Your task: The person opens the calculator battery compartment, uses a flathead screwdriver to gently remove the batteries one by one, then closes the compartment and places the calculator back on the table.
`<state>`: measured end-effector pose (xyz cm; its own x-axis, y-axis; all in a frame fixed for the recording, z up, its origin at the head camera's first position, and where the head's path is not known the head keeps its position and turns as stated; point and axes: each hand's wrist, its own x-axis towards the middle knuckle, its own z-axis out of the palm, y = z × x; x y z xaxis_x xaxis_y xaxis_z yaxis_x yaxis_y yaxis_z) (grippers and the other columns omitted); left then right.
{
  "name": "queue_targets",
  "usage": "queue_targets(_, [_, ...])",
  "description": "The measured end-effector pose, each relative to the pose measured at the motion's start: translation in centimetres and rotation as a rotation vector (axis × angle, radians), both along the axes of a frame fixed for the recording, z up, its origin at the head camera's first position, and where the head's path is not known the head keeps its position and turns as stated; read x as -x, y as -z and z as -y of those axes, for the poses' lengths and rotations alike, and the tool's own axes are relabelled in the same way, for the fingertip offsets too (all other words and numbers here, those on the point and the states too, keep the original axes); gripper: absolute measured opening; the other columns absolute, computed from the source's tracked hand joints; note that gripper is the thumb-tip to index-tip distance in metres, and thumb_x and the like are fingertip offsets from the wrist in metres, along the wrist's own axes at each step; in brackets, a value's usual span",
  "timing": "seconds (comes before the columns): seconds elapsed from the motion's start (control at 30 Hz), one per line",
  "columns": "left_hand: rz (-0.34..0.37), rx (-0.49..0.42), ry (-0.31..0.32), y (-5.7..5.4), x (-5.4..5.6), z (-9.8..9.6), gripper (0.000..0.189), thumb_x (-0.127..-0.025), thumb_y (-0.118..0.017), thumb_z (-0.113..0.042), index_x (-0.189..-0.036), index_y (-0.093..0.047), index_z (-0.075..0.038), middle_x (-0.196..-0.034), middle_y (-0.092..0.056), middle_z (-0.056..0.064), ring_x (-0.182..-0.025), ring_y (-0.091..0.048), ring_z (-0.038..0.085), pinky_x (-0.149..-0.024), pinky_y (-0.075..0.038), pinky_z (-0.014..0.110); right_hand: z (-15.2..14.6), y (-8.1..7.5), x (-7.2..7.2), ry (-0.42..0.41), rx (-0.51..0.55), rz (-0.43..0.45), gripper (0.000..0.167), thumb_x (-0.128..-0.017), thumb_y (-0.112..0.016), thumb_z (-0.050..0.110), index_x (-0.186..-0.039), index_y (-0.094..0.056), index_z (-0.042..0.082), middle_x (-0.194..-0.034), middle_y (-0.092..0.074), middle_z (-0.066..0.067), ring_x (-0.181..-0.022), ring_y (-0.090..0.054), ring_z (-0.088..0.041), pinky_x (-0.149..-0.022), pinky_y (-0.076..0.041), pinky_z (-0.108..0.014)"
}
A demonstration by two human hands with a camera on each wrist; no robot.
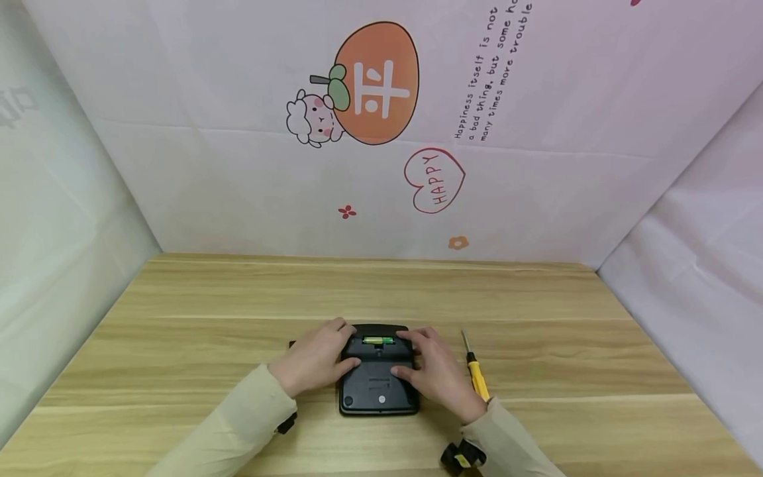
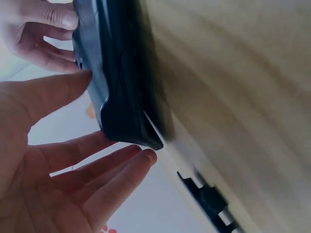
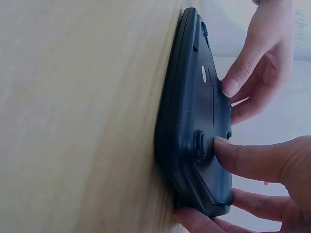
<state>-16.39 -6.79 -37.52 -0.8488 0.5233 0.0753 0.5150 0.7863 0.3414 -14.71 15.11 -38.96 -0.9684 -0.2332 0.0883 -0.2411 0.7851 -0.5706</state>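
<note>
A black calculator lies face down on the table, its battery slot uncovered and a green battery inside. My left hand holds its left side near the far end. The thumb rests on the back, and the fingers reach round the far edge in the left wrist view. On the opposite side, my right hand grips the calculator with the thumb on its back and the fingers at the far right corner. The calculator's front is hidden against the table.
To the right lies a screwdriver with a yellow and black handle, its tip pointing away. A small black notched plastic piece lies beyond the left hand, mostly covered in the head view. White printed cloth stands behind the wooden table.
</note>
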Motion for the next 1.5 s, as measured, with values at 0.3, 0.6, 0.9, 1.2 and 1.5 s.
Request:
queue_targets(0.3, [0.047, -0.021, 0.009, 0.6, -0.2, 0.1, 0.06, -0.089, -0.069, -0.033, -0.132, -0.052, 0.004, -0.129, -0.055, 0.019, -0.112, -0.059, 0.033, -0.09, -0.051, 0.045, 0.0, 0.1, 0.0, 0.0, 0.001, 0.001, 0.055, -0.077, -0.081, 0.015, -0.127, -0.06, 0.006, -0.12, -0.056, -0.015, -0.096, -0.062, -0.026, -0.078, -0.053, -0.041])
queue_targets(0.6, [0.161, -0.178, -0.059, 1.0, -0.5, -0.3, 0.061, -0.086, -0.073, -0.025, -0.135, -0.049, 0.003, -0.133, -0.05, 0.02, -0.116, -0.055, 0.035, -0.094, -0.048, 0.048, 0.0, 0.0, 0.0, 0.001, -0.004, 0.003, 0.055, -0.077, -0.081, 0.016, -0.127, -0.06, 0.007, -0.12, -0.056, -0.015, -0.097, -0.061, -0.026, -0.079, -0.053, -0.041])
queue_targets(0.9, [0.238, -0.34, -0.175, 1.3, -1.1, -0.8, 0.058, -0.081, -0.077, -0.017, -0.133, -0.054, -0.004, -0.139, -0.043, 0.024, -0.123, -0.047, 0.041, -0.097, -0.043, 0.054, 0.1, 0.0, 0.0, 0.002, -0.001, 0.012, 0.055, -0.077, -0.081, 0.015, -0.127, -0.06, 0.007, -0.122, -0.055, -0.016, -0.097, -0.061, -0.026, -0.079, -0.053, -0.041])
queue_targets(1.2, [0.263, -0.363, -0.229, 1.1, -1.3, -1.1, 0.057, -0.08, -0.078, -0.016, -0.132, -0.057, -0.008, -0.139, -0.043, 0.021, -0.125, -0.046, 0.04, -0.098, -0.043, 0.054, 0.2, -0.1, -0.1, 0.005, -0.008, 0.016, 0.055, -0.078, -0.08, 0.015, -0.128, -0.059, 0.007, -0.124, -0.055, -0.016, -0.097, -0.061, -0.026, -0.078, -0.053, -0.041])
queue_targets(1.5, [0.255, -0.386, -0.236, 1.3, -1.2, -1.1, 0.056, -0.078, -0.08, -0.014, -0.129, -0.059, -0.007, -0.137, -0.045, 0.021, -0.123, -0.047, 0.04, -0.097, -0.043, 0.054, 0.2, -0.1, -0.2, -0.009, -0.032, -0.011, 0.055, -0.078, -0.08, 0.016, -0.129, -0.059, 0.006, -0.124, -0.055, -0.016, -0.096, -0.061, -0.025, -0.077, -0.052, -0.041])
